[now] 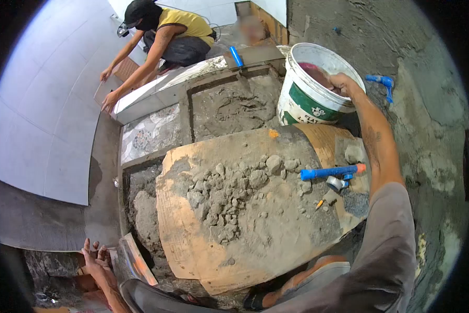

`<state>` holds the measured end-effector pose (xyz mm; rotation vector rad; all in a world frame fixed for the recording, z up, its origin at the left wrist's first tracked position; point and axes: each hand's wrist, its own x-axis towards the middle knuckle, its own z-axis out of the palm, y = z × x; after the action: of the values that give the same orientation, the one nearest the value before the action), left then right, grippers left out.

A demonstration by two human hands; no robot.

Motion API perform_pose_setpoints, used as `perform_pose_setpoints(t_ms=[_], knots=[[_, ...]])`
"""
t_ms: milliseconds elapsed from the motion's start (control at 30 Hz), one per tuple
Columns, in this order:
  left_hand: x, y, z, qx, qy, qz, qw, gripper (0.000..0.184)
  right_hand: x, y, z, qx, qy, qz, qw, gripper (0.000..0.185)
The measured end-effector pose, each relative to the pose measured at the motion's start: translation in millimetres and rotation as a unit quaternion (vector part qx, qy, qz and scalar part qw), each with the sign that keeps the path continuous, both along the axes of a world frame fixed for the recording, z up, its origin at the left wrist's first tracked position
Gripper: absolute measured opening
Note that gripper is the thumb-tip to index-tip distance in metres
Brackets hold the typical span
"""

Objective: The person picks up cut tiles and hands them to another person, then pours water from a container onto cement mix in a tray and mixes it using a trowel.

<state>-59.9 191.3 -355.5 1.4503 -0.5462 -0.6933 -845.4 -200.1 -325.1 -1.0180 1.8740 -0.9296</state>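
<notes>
My right hand (344, 83) reaches into the mouth of a white and green bucket (291, 99), its fingers curled; what they grip is hidden. Something reddish (315, 74) shows inside the bucket beside the fingers. My left hand (95, 261) is low at the left, fingers spread and pointing up, near the lower edge of a grey mortar-coated wall strip (104, 219). Close to it lies a flat, smeared rectangular piece (138, 259). Between my arms, a cardboard sheet (177, 229) carries crumbly grey mortar lumps (229, 190).
A blue pipe with an orange end (331, 172) and a small round fitting (337, 182) lie on the cardboard. Blue pipe fittings (383, 83) stick out at right. A crouching person (179, 31) in yellow holds a tile edge beyond the tiled ledge (156, 96).
</notes>
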Motion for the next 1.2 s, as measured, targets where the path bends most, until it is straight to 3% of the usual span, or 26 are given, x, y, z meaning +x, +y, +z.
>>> perform_pose_setpoints(t_ms=[100,133,367,400,433,500,567,633,667,700,767,833,867,900,967,1067,1133,1200], knots=[[-1.9,-12.4,-3.8,-0.022,-0.018,-0.043,0.999,0.052,-21.5,-17.4,-10.1,-0.037,-0.070,-0.054,0.995,0.018],[-6.1,-20.7,-6.3,-0.031,-0.027,-0.060,0.997,0.053,-8.6,-5.6,12.2,0.003,-0.043,-0.051,0.998,0.022],[-31.2,-60.8,-22.9,-0.048,-0.015,-0.122,0.991,0.061,29.6,14.0,66.4,-0.108,-0.049,-0.085,0.989,0.038],[-29.9,-62.4,-21.8,-0.050,-0.022,-0.131,0.990,0.061,17.9,-1.5,68.8,-0.064,-0.043,-0.084,0.994,0.052],[-30.7,-67.2,-21.6,-0.057,-0.028,-0.139,0.988,0.061,20.3,9.7,72.4,-0.136,-0.059,-0.048,0.988,0.040],[-31.5,-76.8,-18.6,-0.055,-0.028,-0.141,0.988,0.060,12.3,-4.5,88.2,-0.093,-0.091,-0.048,0.990,0.030],[-27.1,-87.0,-13.0,-0.046,-0.015,-0.125,0.991,0.059,27.8,9.6,105.4,-0.131,-0.078,-0.077,0.985,0.024],[-9.0,-90.4,-18.7,-0.071,-0.016,-0.161,0.984,0.058,53.5,37.5,136.8,-0.108,-0.066,-0.023,0.992,0.026],[-2.5,-99.2,-21.0,-0.091,-0.014,-0.181,0.979,0.057,45.1,42.0,148.5,-0.130,0.104,0.072,0.983,0.026],[2.4,-106.5,-22.2,-0.097,-0.009,-0.199,0.975,0.058,33.1,44.8,159.1,-0.166,0.278,0.135,0.936,0.025],[1.6,-107.3,-17.3,-0.091,-0.034,-0.215,0.972,0.059,34.8,59.9,157.9,-0.176,0.544,0.298,0.764,0.029],[17.9,-116.4,-24.9,-0.171,-0.015,-0.296,0.940,0.060,61.4,71.6,177.8,-0.184,0.538,0.291,0.769,0.025],[23.0,-116.2,-19.5,-0.146,-0.054,-0.302,0.940,0.061,74.6,71.6,181.2,-0.166,0.404,0.236,0.868,0.023],[26.1,-123.1,-12.9,-0.103,0.002,-0.279,0.955,0.063,84.4,70.1,184.5,-0.167,0.257,0.160,0.938,0.021],[44.1,-128.5,-22.3,-0.109,-0.021,-0.281,0.953,0.065,110.5,81.8,195.0,-0.081,0.014,0.050,0.995,0.021],[70.2,-132.4,-36.4,-0.085,-0.029,-0.286,0.954,0.067,150.9,103.7,199.3,-0.030,0.051,0.143,0.988,0.025],[77.4,-125.4,-52.0,-0.067,-0.008,-0.326,0.943,0.071,225.8,137.4,183.4,-0.010,0.049,0.191,0.980,0.029],[74.6,-111.7,-58.3,-0.056,0.024,-0.384,0.921,0.080,330.2,185.3,155.9,-0.053,0.132,0.212,0.967,0.030]])
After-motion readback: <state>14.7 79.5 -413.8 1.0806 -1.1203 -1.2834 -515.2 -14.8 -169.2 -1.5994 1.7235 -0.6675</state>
